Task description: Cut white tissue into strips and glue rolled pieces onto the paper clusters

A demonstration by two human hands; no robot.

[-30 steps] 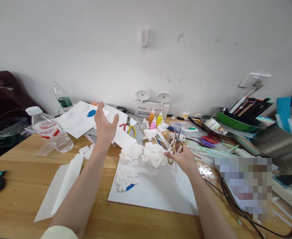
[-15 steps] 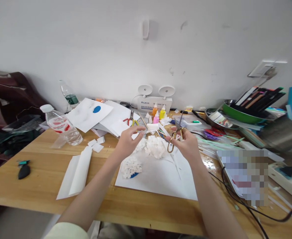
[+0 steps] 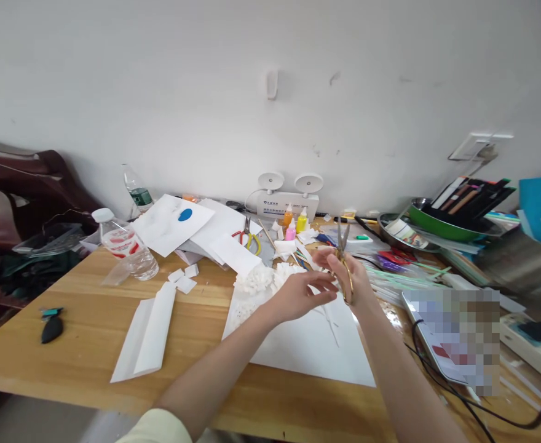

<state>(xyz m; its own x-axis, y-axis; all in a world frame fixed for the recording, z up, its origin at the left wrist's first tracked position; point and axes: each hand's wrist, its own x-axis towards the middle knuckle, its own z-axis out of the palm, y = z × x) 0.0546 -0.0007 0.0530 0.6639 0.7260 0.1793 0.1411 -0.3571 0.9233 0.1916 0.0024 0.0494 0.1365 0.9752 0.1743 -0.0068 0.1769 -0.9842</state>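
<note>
My right hand (image 3: 351,277) grips a pair of scissors (image 3: 343,249) with gold handles. The blades point up, slightly apart. Close beside it on the left is my left hand (image 3: 302,295), fingers stretched toward the scissor handles with thumb and fingers apart; I see nothing in it. Whether its fingertips touch the right hand, I cannot tell. Below both hands lies a large white paper sheet (image 3: 307,351). On its far part sit crumpled white paper pieces (image 3: 254,280), partly hidden behind my left hand and forearm. Thin paper strips (image 3: 332,329) lie under the scissors.
Left are a folded white paper (image 3: 153,335), small paper squares (image 3: 185,283) and a water bottle (image 3: 130,246). Pliers (image 3: 248,237) and small paint bottles (image 3: 302,221) stand toward the wall. A green bowl of pens (image 3: 446,221), a pale tray (image 3: 436,344) and black cables (image 3: 430,369) fill the right.
My left hand has moved right and nearer to me, to beside the right hand. The scissors stay in my right hand, turned more upright. The view has tilted up slightly.
</note>
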